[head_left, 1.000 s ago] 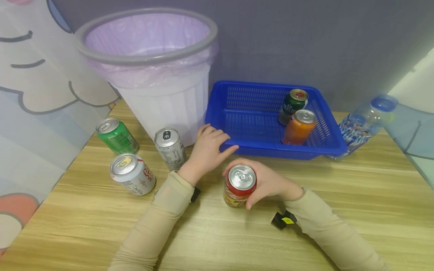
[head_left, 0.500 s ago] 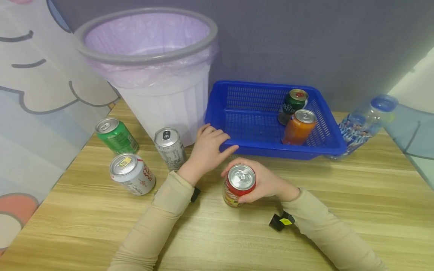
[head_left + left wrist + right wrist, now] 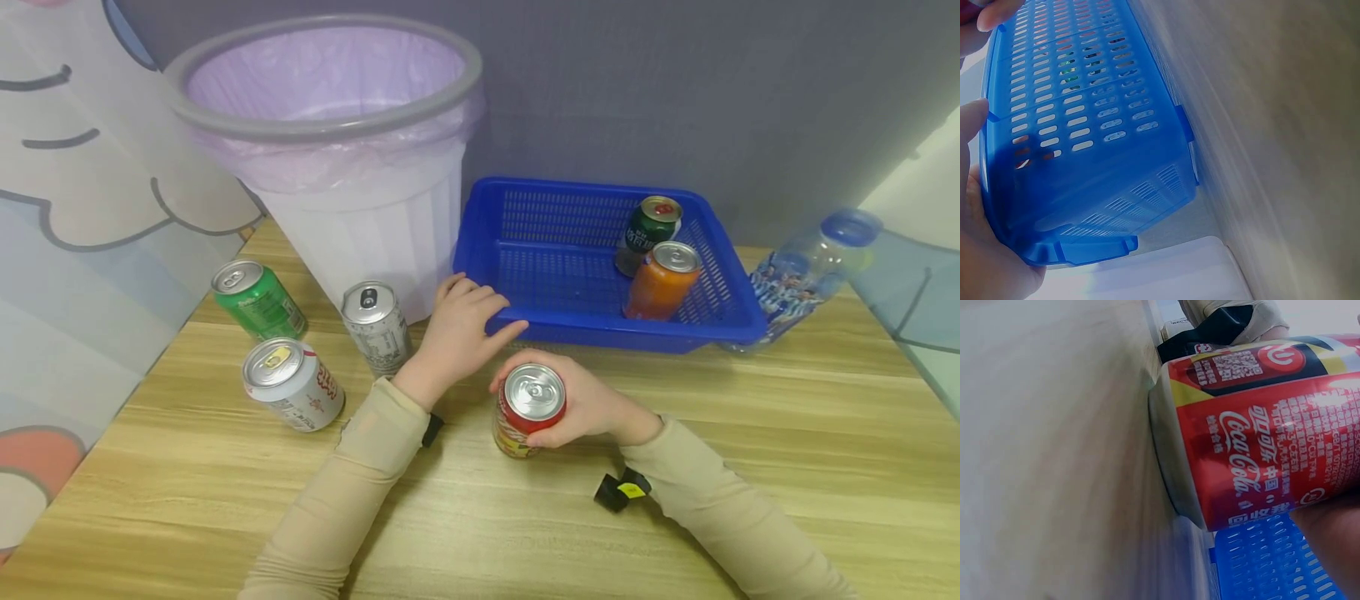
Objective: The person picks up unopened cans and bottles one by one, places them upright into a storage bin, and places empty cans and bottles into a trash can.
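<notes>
My right hand (image 3: 581, 400) grips a red Coca-Cola can (image 3: 536, 393), thumb at the near side and fingers round the far side. The can is upright, low over or on the wooden table; its printed side (image 3: 1260, 431) fills much of the right wrist view. My left hand (image 3: 459, 333) holds the front left corner of a blue plastic basket (image 3: 585, 333), fingers bent at the rim, thumb extended along the front. The left wrist view shows that thumb (image 3: 972, 119) against the basket edge. Inside the basket's right end stand an orange can (image 3: 662, 283) and a dark green can (image 3: 647, 237).
Left of my left hand stand a grey patterned can (image 3: 378, 333), a white can (image 3: 296, 387) and a green can (image 3: 258, 304). Behind them rises a white bin (image 3: 375, 225) with a purple liner. Right of the basket is a clear plastic bottle (image 3: 798, 279) with a blue cap.
My right thumb has come in against the red can, and the right wrist has shifted slightly left. My left hand and the basket have stayed put.
</notes>
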The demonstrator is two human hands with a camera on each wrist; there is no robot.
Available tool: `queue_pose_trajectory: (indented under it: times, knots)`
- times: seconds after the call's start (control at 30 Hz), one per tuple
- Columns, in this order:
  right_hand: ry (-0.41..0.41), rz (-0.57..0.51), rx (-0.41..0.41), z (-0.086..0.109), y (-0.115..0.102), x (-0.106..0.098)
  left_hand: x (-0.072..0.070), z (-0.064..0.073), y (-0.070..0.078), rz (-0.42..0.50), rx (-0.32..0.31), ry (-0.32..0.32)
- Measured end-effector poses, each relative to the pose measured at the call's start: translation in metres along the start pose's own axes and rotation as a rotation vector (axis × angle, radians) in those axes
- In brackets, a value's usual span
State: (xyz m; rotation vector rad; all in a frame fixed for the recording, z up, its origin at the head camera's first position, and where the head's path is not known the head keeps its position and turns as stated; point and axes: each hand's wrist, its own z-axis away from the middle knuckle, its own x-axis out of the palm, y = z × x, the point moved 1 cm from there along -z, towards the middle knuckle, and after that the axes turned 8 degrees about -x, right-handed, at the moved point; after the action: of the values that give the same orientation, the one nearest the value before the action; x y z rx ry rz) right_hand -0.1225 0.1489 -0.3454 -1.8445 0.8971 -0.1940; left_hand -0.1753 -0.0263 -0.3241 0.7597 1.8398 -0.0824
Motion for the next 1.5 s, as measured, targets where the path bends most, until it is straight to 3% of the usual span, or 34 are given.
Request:
queue_pose_trajectory:
  times: [1.5]
  knots:
    - [-0.016, 0.002, -0.019, 0.0006, -0.0046, -0.0066, 0.0010, -0.0009, -0.0012, -0.004, -0.007, -0.013]
